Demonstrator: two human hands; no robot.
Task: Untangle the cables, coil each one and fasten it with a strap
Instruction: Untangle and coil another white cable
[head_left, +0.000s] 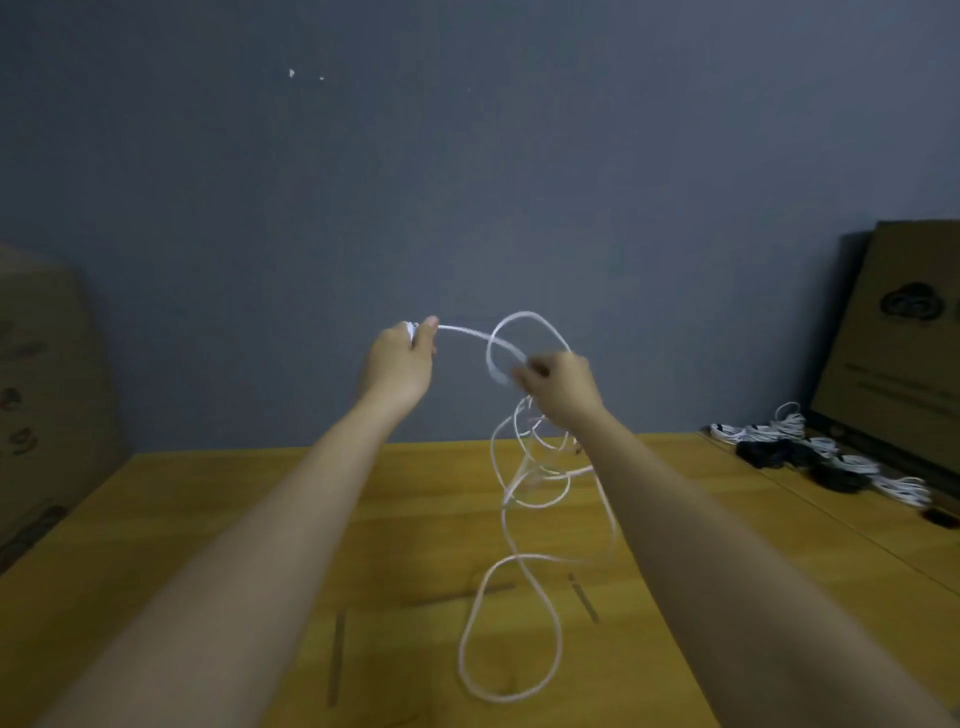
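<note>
Both arms stretched forward and raised above the wooden counter (218, 519), against a plain grey-blue wall (467, 156). Left hand (397, 364) curled, thumb and fingers pinching one end of a white cable (511, 519), a short bunch of it showing at the top of the fist. From there, an arc of cable running across to the right hand (558, 387), fingers curled round the strand, somewhat blurred. Above and beside the right hand, one loop standing up in the air; below it, several tangled loops hanging down between the two forearms, partly crossing in front of the right forearm, with the lowest big loop near or on the counter close to the near edge; contact hard to tell. Dark strip marks (337, 660) on the counter surface under and beside that lowest loop, one long strip to the left, a shorter slanted one to the right. At the far right of the counter, well apart from the hands, a heap of more cables (826, 457), white bundles mixed with black ones, lying just in front of a brown cardboard box (898, 332) with a dark printed logo. At the left edge, another cardboard box (36, 389) with dark print, beside the counter and blurred. A few small pale specks on the wall high up.
</note>
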